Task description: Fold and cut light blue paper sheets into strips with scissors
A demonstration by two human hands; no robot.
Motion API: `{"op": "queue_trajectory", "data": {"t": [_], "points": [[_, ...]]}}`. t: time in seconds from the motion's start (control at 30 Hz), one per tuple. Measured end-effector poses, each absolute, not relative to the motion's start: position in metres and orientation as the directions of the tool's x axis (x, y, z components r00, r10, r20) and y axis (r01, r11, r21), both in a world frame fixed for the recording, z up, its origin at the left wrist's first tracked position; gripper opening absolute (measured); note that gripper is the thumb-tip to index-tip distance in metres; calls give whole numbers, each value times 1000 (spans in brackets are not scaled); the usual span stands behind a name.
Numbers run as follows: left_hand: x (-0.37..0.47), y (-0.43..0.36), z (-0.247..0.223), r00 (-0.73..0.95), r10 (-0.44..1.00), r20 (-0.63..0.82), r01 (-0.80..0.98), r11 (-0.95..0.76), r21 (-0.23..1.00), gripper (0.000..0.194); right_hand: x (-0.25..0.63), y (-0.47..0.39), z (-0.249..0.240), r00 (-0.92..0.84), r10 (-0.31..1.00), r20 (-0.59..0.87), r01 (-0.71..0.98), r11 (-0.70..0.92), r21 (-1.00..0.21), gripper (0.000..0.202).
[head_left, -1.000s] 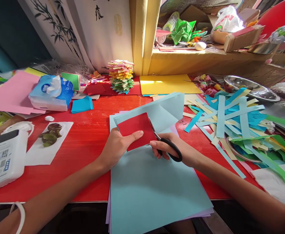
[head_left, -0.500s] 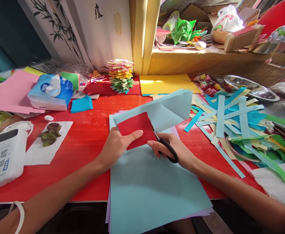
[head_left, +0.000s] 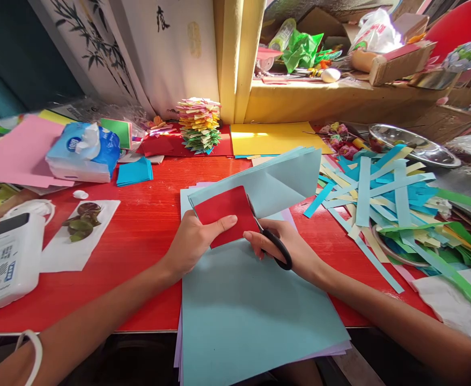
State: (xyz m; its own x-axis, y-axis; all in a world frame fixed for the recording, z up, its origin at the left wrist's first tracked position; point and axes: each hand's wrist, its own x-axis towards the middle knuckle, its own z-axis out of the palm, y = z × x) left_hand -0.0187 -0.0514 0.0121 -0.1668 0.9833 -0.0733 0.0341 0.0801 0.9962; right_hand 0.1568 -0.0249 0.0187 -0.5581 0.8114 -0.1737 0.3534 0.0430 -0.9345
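My left hand (head_left: 195, 236) pinches a red paper square (head_left: 225, 214) together with folded light blue paper (head_left: 276, 177), its thumb lying on the red face. The blue paper stretches out behind the square toward the right. My right hand (head_left: 284, 244) grips black-handled scissors (head_left: 278, 247), and their blades lie along the right edge of the red square, against the blue paper. Below both hands lies a stack of large light blue sheets (head_left: 255, 321), with lilac edges showing beneath; it overhangs the table's front edge.
On the right of the red table (head_left: 147, 300) are a pile of paper strips (head_left: 364, 190) and a metal bowl (head_left: 416, 145). Tissues (head_left: 85, 153), blue squares (head_left: 134, 171) and a white container (head_left: 8, 262) are at left. A folded-paper stack (head_left: 200, 126) stands behind.
The free end of the folded blue paper has shifted slightly right. The scissor handles have moved slightly left, and the blades look a little closer together. My left hand keeps its hold.
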Motion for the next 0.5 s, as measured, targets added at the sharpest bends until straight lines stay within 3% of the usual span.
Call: {"op": "queue_trajectory", "data": {"t": [0.23,0.5], "points": [[-16,-52,17,-151,986,-67,27,72,997,21,156,-25,15,-537,831,-146,356,66,-932,34],[-16,-52,20,-156,987,-49,70,61,996,39,155,-30,9,-521,847,-102,271,50,-961,40]]}}
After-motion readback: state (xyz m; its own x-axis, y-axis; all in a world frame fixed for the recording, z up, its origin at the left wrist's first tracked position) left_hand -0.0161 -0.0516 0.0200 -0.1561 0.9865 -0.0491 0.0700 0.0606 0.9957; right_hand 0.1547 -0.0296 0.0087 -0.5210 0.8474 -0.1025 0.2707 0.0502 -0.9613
